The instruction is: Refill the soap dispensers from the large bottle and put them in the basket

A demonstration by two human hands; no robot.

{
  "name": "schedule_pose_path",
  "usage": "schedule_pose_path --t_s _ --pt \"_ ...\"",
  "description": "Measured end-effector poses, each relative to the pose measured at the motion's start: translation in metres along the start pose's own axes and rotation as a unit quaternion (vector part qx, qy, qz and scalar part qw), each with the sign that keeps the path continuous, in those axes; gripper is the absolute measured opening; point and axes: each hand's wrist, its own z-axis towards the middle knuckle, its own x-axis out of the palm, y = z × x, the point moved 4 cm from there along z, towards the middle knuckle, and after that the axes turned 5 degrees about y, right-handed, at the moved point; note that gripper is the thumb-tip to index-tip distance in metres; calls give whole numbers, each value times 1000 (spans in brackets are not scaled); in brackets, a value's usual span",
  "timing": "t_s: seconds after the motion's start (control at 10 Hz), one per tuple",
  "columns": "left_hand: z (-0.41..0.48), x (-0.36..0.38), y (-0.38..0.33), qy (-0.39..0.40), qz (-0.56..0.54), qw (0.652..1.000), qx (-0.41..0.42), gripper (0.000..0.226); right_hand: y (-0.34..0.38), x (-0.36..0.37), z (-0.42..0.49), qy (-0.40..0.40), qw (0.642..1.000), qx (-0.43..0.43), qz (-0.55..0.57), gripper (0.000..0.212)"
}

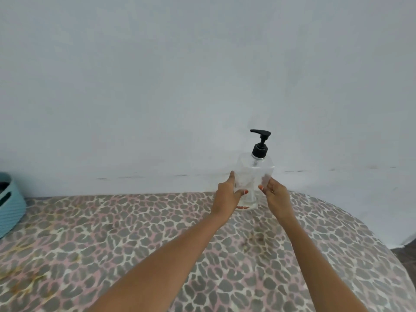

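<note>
A clear soap dispenser (254, 174) with a black pump top stands upright near the wall, at the far side of the table. Very little liquid shows in it. My left hand (228, 194) holds its left side, fingers and thumb wrapped round the body. From the right, my right hand (275, 194) grips the other side. A light blue basket (11, 212) sits at the far left edge of view, partly cut off, with something dark inside. The large bottle is not in view.
The table carries a leopard-print cloth (135, 244) in grey and pink, with a rounded edge at the right. A plain white wall (180, 86) rises right behind the dispenser. Dark floor (405, 255) shows at the lower right.
</note>
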Motion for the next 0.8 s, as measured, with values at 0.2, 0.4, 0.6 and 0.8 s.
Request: schedule_pose_path --t_s 0.2,0.4,0.6,0.8 --pt "20 12 10 -25 -15 999 17 49 -18 -1 22 -12 1000 4 4 35" --pt "20 16 16 -34 3 999 16 46 -28 1 18 -34 999 4 -17 38" --pt "17 22 15 28 60 997 -38 66 -25 6 11 -29 993 28 -110 36" --pt "-9 0 6 -4 165 986 13 67 0 5 -29 -229 969 46 -80 23"
